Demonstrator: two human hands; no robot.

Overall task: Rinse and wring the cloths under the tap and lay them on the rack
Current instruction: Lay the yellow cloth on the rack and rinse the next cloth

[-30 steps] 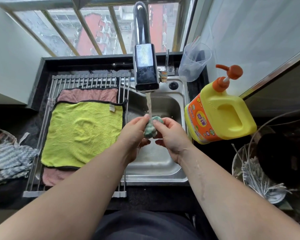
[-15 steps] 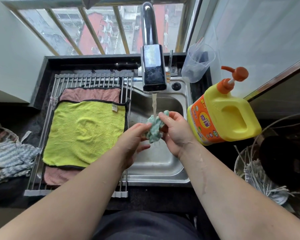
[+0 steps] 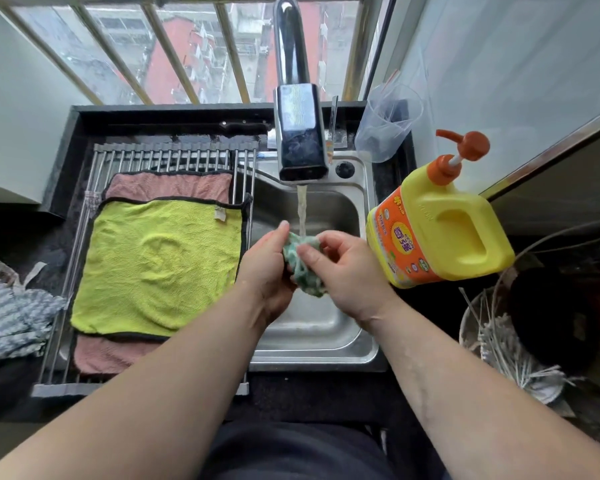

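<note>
A small teal cloth (image 3: 302, 268) is bunched between both hands over the steel sink (image 3: 347, 344), right under the running stream from the tap (image 3: 300, 133). My left hand (image 3: 269, 268) grips its left side, and my right hand (image 3: 343, 268) pinches its right side with thumb on top. On the metal roll-up rack (image 3: 174, 157) to the left, a yellow-green cloth (image 3: 160, 265) lies flat on top of a pink cloth (image 3: 170, 185).
A yellow detergent jug (image 3: 444, 230) with an orange pump stands right of the sink. A clear measuring cup (image 3: 385, 126) sits behind it. A striped cloth (image 3: 11, 320) lies at the far left, and a container of white sticks (image 3: 506, 351) at the right.
Both hands keep working the teal cloth under the stream; it has been turned and squeezed lower between them. The view has shifted slightly.
</note>
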